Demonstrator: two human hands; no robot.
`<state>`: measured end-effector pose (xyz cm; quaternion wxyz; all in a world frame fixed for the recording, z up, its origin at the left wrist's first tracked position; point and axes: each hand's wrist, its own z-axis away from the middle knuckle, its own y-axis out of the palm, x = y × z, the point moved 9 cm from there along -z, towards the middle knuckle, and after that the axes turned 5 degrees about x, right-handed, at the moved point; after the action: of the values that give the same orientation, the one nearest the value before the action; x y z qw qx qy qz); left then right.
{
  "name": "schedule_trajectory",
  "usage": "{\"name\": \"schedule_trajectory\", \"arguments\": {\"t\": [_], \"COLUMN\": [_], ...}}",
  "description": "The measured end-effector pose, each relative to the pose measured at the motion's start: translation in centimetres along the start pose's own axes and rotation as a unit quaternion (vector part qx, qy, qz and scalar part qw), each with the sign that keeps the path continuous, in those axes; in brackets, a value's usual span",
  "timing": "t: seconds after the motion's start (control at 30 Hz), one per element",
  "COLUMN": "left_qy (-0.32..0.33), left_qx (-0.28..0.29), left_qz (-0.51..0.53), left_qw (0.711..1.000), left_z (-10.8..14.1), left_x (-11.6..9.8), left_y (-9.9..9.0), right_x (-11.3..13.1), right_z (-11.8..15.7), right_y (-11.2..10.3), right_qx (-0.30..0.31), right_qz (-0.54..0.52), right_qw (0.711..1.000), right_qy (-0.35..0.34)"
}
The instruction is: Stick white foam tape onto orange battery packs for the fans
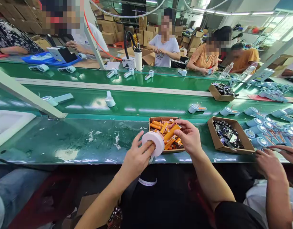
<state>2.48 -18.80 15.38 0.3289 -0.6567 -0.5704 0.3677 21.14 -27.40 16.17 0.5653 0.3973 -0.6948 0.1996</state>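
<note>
My left hand (136, 158) grips a white roll, apparently of tape (159, 143), with fingers pushed into its core. In my right hand (191, 137), an orange cylindrical battery (172, 131) is pinched between thumb and fingers. Both hands are over the front edge of a cardboard box (174, 150) holding several more orange batteries (169, 143). The roll is close to the left end of the held battery; whether they touch, I cannot tell.
Right of my hands stands a cardboard tray (240, 150) of dark parts. Beyond it are several pale-blue round-headed housings (260, 142) and a co-worker's hands (270, 162). A green conveyor (141, 109) carries more housings. A slanted white post (27, 92) rises at left. Several people sit opposite.
</note>
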Motion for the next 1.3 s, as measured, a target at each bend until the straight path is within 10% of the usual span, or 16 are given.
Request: {"name": "schedule_trajectory", "arguments": {"t": [0.57, 0.87, 1.0, 1.13, 1.3], "left_qy": [0.027, 0.061, 0.046, -0.018, -0.049], "left_qx": [0.049, 0.049, 0.004, -0.081, -0.092], "left_qz": [-0.089, -0.121, -0.146, -0.092, -0.025], "left_qw": [0.994, 0.99, 0.988, 0.992, 0.994], "left_z": [0.1, -1.4, -1.8, -1.4, 2.8], "left_x": [-0.6, -1.0, -0.3, -1.3, -3.0], "left_y": [-0.1, -1.3, -1.5, -0.5, 2.1], "right_x": [-0.3, -2.4, -3.0, -5.6, -3.3], "right_z": [2.4, 2.1, 1.8, 3.5, 2.3], "right_y": [2.2, 2.6, 2.2, 1.3, -1.7], "right_qx": [0.13, 0.25, 0.073, -0.19, -0.129], "right_qz": [0.103, 0.262, 0.036, -0.163, -0.186], "right_qw": [0.984, 0.924, 0.993, 0.968, 0.973], "right_qy": [0.066, 0.124, 0.089, 0.006, 0.045]}}
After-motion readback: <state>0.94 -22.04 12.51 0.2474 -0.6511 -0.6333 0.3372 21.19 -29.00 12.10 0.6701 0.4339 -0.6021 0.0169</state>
